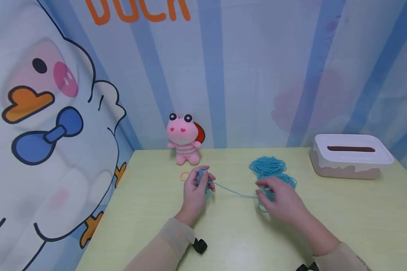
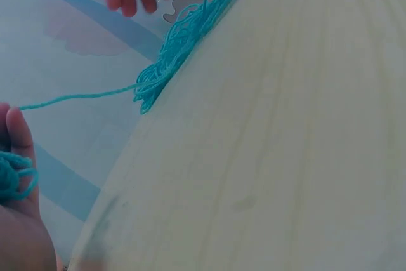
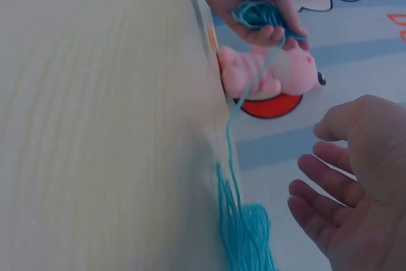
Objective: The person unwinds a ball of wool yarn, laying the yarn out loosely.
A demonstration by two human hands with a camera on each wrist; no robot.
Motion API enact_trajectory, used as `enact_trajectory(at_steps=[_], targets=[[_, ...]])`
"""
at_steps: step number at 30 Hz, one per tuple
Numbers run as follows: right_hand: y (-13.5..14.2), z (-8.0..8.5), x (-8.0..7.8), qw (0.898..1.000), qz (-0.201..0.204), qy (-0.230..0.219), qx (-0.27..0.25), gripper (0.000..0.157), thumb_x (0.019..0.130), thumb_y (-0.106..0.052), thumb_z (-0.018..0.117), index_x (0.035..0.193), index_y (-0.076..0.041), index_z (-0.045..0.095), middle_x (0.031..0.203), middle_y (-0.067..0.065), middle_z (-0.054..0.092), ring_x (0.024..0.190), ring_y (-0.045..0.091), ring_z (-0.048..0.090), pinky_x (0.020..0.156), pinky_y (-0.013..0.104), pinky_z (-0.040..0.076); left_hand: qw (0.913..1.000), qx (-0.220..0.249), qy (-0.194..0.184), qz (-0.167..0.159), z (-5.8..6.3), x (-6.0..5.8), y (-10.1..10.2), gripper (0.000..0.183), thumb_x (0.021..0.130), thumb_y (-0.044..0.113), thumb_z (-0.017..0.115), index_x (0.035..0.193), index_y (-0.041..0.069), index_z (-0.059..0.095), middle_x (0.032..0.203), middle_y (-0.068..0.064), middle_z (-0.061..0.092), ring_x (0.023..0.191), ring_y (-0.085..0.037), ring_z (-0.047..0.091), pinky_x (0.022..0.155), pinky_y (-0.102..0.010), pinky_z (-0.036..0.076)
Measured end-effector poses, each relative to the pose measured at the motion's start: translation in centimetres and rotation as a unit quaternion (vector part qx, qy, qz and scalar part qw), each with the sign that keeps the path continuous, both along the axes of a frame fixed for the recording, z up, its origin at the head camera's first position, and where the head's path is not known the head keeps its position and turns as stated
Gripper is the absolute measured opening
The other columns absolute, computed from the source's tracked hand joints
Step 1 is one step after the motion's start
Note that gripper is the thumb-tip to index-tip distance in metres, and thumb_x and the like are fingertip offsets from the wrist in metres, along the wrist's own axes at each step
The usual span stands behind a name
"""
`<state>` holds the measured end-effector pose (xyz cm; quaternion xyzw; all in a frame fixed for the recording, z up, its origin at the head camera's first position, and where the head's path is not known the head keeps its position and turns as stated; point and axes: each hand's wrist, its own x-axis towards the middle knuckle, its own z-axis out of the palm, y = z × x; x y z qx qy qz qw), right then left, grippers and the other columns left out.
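My left hand (image 1: 194, 196) grips a small wound bundle of turquoise yarn (image 3: 259, 14), with its fingers and thumb curled around it. From that bundle a single strand (image 1: 236, 192) runs slack to the right, toward a loose pile of the same yarn (image 1: 267, 166) on the table. Close in front of the pile hovers my right hand (image 1: 285, 200). In the right wrist view its fingers (image 3: 330, 179) are loosely bent and apart, and the strand passes beside them without being held. Part of the pile is hidden behind the right hand in the head view.
A pink plush toy (image 1: 184, 137) with a striped body stands at the back of the table (image 1: 149, 210). Beside the left hand lies a small orange ring-shaped band (image 1: 184, 176). A white-topped tissue box (image 1: 351, 156) occupies the back right, before a printed cloth backdrop (image 1: 244, 75).
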<state>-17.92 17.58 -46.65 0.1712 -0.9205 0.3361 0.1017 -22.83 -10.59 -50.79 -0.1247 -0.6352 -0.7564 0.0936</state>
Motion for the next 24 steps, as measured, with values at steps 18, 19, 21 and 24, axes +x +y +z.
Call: enact_trajectory(at_steps=[18,19,21,24], targets=[[-8.5,-0.3,-1.8,0.998,0.021,-0.049,-0.038,0.021,0.109,-0.021,0.070,0.124,-0.013,0.082,0.103,-0.002,0.084,0.103,0.022,0.081,0.096,0.049,0.066,0.9989,-0.046,-0.010,0.007,0.3,0.2,-0.1,0.035,0.119,0.028,0.049,0.142,0.009,0.068,0.105,-0.001,0.069,0.067,-0.008,0.065,0.064,-0.023,0.062],[-8.1,-0.1,-1.7,0.998,0.016,-0.045,-0.046,0.021,0.109,-0.021,0.070,0.124,-0.012,0.082,0.102,-0.002,0.084,0.102,0.022,0.080,0.094,0.048,0.066,0.9988,-0.047,-0.012,0.009,0.2,0.1,-0.1,0.035,0.119,0.029,0.049,0.143,0.010,0.067,0.105,-0.001,0.068,0.065,-0.009,0.064,0.062,-0.023,0.061],[-7.1,0.2,-1.5,0.998,0.009,-0.036,-0.056,0.021,0.110,-0.020,0.069,0.125,-0.012,0.081,0.101,-0.002,0.084,0.100,0.021,0.079,0.088,0.045,0.066,0.9986,-0.047,-0.014,0.015,0.2,0.1,-0.2,0.036,0.119,0.030,0.049,0.145,0.012,0.067,0.103,-0.001,0.066,0.062,-0.009,0.062,0.059,-0.023,0.059],[-5.5,0.6,-1.1,0.998,-0.001,-0.025,-0.064,0.021,0.111,-0.020,0.068,0.125,-0.011,0.081,0.102,-0.002,0.084,0.097,0.020,0.077,0.079,0.035,0.062,0.9985,-0.045,-0.019,0.026,0.0,0.0,-0.3,0.035,0.118,0.030,0.052,0.145,0.014,0.068,0.097,-0.001,0.066,0.060,-0.009,0.059,0.056,-0.022,0.056]])
